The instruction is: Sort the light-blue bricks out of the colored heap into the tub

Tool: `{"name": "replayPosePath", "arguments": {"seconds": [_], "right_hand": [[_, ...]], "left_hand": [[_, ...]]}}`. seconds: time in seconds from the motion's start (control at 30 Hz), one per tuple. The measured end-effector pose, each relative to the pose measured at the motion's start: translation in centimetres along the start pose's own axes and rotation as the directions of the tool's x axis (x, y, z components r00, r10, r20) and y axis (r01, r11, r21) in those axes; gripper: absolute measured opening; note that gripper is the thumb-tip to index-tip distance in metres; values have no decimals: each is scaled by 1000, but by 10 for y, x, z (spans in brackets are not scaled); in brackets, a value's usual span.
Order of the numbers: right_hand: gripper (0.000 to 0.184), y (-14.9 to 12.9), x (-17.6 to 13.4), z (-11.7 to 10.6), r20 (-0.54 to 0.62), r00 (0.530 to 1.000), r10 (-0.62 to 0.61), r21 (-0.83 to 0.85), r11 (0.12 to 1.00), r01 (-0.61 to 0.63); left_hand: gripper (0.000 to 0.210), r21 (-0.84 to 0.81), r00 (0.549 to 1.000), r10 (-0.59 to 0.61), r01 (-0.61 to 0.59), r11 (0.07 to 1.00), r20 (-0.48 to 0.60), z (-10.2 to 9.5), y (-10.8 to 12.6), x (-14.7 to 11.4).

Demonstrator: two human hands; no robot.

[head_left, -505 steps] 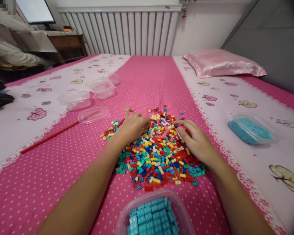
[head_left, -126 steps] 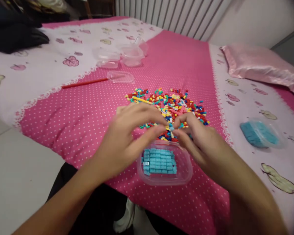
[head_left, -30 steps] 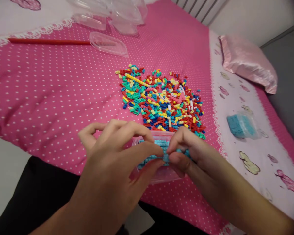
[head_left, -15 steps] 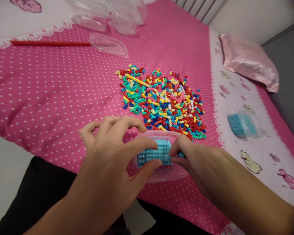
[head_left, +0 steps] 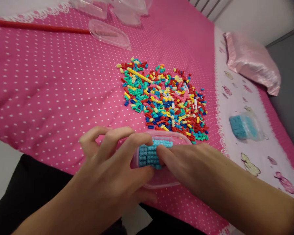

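A block of light-blue toy building bricks (head_left: 150,155) lies in a clear plastic container (head_left: 161,184) just in front of me. My left hand (head_left: 120,156) arches over the container's left end with its fingers spread. One fingertip is at the near edge of the block, and the slightly blurred thumb is lower, by the near rim. My right hand (head_left: 178,160) reaches in from the right, fingers curled, its tip against the blue bricks. The back of that hand hides its other fingertips and the block's right part.
Behind the container spreads a pile of loose coloured bricks (head_left: 166,98). A clear lid-like piece (head_left: 110,34) and a red rod (head_left: 41,27) lie at the upper left, near more clear containers (head_left: 129,13). At right are a bag of blue bricks (head_left: 246,126) and a pink pillow (head_left: 253,62).
My right hand has moved left over the block, hiding the blue piece at its fingertips. My left thumb and forefinger have shifted down towards the near rim. The view has shifted slightly.
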State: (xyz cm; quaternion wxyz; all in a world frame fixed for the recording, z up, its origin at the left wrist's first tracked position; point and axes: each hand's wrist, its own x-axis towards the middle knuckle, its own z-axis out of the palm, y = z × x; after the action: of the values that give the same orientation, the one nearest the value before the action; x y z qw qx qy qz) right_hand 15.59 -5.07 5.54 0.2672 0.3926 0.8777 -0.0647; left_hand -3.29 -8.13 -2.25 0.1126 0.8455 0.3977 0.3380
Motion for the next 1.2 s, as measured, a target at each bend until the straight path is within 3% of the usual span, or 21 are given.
{"name": "replayPosePath", "arguments": {"seconds": [0.17,0.23,0.63,0.83,1.03,1.1,1.2], "right_hand": [[26,-1,-5,10,-273,955,-118,-96,991,95],[26,-1,-7,12,-321,939,-121,-105,990,92],[39,-8,-7,10,-243,970,-18,-132,991,-15],[40,-9,-4,5,-29,999,42,-141,989,-46],[28,-2,-10,13,-278,961,-13,-155,987,-32],[25,1,-13,16,-323,946,-13,-128,991,-30],[23,6,-18,18,-321,943,86,20,996,-84]], "left_hand": [[17,14,1000,14,-14,1000,-9,2,-2,0],[19,29,1000,27,-26,999,-15,2,-2,0],[18,41,999,42,-41,998,-33,2,-1,4],[17,-2,998,66,-66,998,-7,6,-1,4],[20,53,996,87,-86,995,-7,5,0,7],[18,65,996,91,-89,994,-19,5,1,7],[15,65,995,95,-93,994,-38,5,1,7]]}}
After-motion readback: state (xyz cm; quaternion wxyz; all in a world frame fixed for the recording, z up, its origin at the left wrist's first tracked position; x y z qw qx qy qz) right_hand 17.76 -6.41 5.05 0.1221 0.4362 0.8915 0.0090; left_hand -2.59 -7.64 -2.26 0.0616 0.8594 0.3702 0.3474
